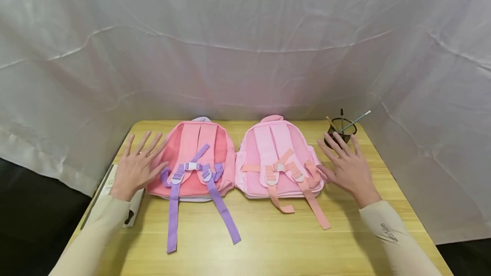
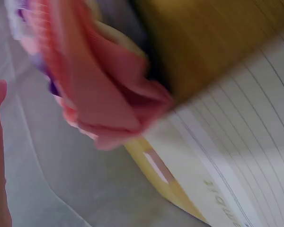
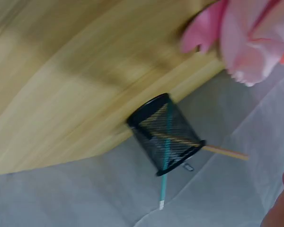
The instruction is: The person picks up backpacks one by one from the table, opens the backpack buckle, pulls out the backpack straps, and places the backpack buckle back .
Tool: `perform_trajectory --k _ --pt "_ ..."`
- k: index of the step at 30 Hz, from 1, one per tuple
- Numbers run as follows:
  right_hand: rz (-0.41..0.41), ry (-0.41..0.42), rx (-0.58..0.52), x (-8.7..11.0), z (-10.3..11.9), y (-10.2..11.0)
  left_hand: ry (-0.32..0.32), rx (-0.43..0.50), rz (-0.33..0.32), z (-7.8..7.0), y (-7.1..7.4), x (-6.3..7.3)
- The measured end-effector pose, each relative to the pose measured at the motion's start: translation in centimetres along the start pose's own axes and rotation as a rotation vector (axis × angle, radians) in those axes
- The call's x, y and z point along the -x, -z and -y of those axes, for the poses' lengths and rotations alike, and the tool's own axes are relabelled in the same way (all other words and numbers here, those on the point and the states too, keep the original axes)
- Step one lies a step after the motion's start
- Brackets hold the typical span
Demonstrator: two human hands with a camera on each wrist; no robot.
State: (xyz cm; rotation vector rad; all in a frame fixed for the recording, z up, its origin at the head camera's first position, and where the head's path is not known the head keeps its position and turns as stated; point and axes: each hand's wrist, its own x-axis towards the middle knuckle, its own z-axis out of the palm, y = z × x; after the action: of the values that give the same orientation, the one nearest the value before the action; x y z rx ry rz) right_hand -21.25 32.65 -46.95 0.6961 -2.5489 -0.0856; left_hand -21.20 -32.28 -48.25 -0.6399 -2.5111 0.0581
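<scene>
My left hand (image 1: 139, 166) is spread with straight fingers in the head view, beside a coral-pink backpack (image 1: 190, 144) with purple straps (image 1: 173, 220). On the right, my other hand (image 1: 348, 168) is spread likewise, beside a lighter pink backpack (image 1: 253, 148) with peach straps (image 1: 314, 208). Both backpacks lie side by side, shoulder straps up, each with a white chest buckle. Neither hand holds anything; whether they touch the bags' sides I cannot tell. Both wrist views show a bag's side, with only a bit of the hand at the edge.
A black mesh pen cup (image 3: 168, 135) with several pens and pencils stands at the table's back right corner, just beyond the right hand. A lined paper pad (image 2: 227, 151) lies at the left edge, partly under the left arm. Grey-white curtains (image 1: 245, 46) surround the wooden table (image 1: 245, 246).
</scene>
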Motion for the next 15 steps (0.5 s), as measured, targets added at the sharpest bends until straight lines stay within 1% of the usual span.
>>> perform_trajectory --k 4,8,12,15 --pt "-0.074 0.027 -0.041 -1.4 1.5 0.3 0.051 0.032 0.005 -1.4 0.8 -0.8" --pt "-0.131 0.050 -0.083 -3.3 3.9 0.7 0.126 0.117 -0.004 -3.0 1.5 -1.7" --pt "-0.118 0.057 -0.143 -5.8 7.1 1.3 0.200 0.242 0.029 -4.2 1.8 -2.3" --pt "-0.106 0.072 -0.199 -7.8 9.6 1.4 0.239 0.341 0.065 -4.9 1.7 -2.4"
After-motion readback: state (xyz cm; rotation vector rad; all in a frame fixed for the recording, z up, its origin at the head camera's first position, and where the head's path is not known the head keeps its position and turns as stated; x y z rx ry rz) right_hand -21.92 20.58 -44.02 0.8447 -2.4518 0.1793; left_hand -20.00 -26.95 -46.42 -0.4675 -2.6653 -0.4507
